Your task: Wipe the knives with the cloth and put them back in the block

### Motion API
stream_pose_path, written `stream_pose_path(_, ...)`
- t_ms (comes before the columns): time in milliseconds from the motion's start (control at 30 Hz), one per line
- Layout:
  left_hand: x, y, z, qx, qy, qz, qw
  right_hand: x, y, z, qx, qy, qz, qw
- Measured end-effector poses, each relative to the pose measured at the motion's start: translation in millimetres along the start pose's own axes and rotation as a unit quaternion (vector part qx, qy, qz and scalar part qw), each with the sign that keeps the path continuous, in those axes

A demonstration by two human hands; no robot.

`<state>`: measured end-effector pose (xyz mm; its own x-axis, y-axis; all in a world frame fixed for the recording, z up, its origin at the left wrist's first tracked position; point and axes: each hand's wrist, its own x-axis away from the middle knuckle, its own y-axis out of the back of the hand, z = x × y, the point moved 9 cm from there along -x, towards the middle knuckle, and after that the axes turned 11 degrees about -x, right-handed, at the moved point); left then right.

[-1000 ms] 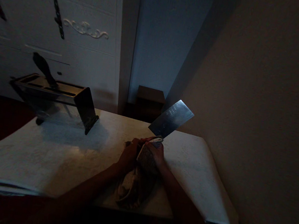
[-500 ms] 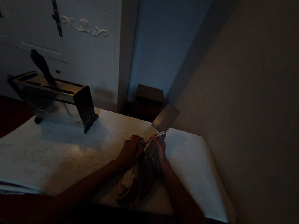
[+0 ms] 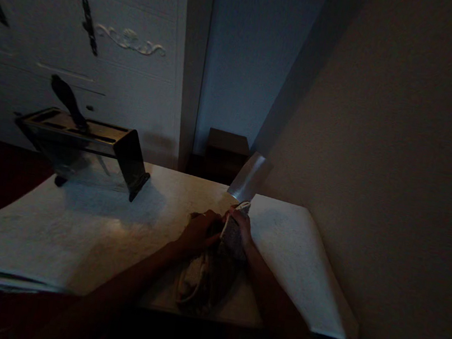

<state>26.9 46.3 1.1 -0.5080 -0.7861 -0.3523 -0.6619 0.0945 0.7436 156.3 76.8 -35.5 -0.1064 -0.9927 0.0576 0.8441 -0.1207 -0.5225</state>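
A cleaver point(image 3: 249, 177) points up and away from me, its broad metal blade rising past the far edge of the table. The blade's lower end disappears behind a grey-brown cloth point(image 3: 234, 239) with a pale edge. My right hand point(image 3: 242, 223) is closed around the cloth at the base of the blade. Close beside it, my left hand point(image 3: 202, 231) has its fingers curled on the cloth and at the cleaver's hidden lower end. The handle cannot be made out. The rest of the cloth hangs bunched below my hands, over the front of the table.
A knife block point(image 3: 84, 154) with clear sides stands on the left of the pale table point(image 3: 281, 257), one black-handled knife point(image 3: 68, 100) in it. A white cabinet point(image 3: 137, 82) is behind it. A brown box-like piece point(image 3: 228, 144) sits beyond the table; a wall point(image 3: 401, 161) rises at right.
My left hand has shifted slightly right, nearer my right hand. The cleaver's blade has turned a little and catches more light. The cloth's upper edge has shifted slightly.
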Motion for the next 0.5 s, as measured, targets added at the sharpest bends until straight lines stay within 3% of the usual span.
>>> stream_pose_path(100,0,0,9,0.015,0.039,0.004,0.999,4,-8,1,-0.019,-0.012,0.006,1.000)
stream_pose_path(500,1,1,13,0.003,0.078,0.015,0.997,7,-16,6,0.011,0.008,0.055,0.998)
